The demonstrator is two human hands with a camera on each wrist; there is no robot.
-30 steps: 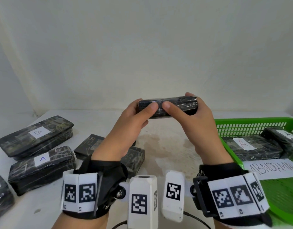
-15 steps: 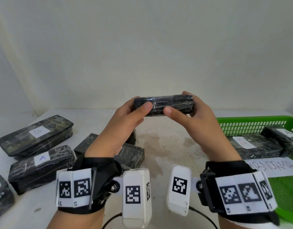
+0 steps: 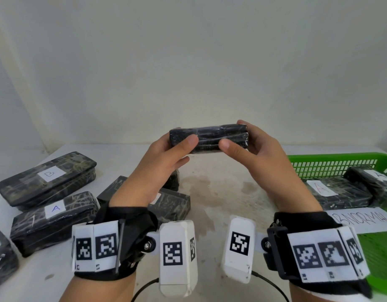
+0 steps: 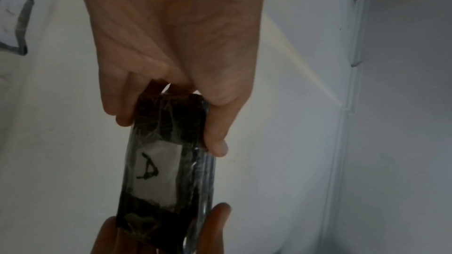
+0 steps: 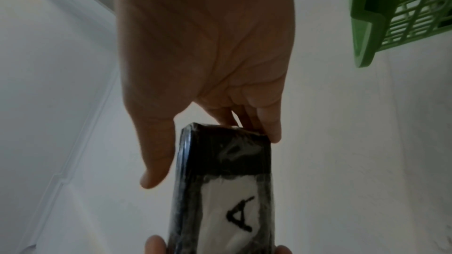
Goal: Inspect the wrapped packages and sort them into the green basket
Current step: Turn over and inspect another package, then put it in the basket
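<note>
Both hands are clamped on one wrapped package (image 3: 208, 138), which is held up in the air above the middle of the table (image 3: 221, 192), level and edge-on to the head camera: the left hand (image 3: 164, 162) pinches its left end between thumb and fingers, and the right hand (image 3: 260, 155) pinches its right end the same way. The two wrist views show a white label marked "A" (image 4: 156, 167) on the face turned away from the head camera, under shiny, wrinkled film. The likeliest trouble, as I judge it, is a slip: the grip is by fingertips on slick wrap, so turning the package for a further look, or letting go with one hand to carry it over, could let it tip out and drop onto the table or onto the unsorted packages on the near left (image 3: 55, 219). A second risk is a wrong sort. The green basket (image 3: 332, 158) on the right already holds two packages at its far end, one marked "A" (image 3: 338, 192), and a paper sheet reading "ABNORMAL" in part (image 3: 367, 219) lies across the basket nearer the camera. If the label or a flaw in the wrap is misread, the package could land on the wrong side of that sheet. Reaching across could also catch the basket rim or shift the loose sheet.
</note>
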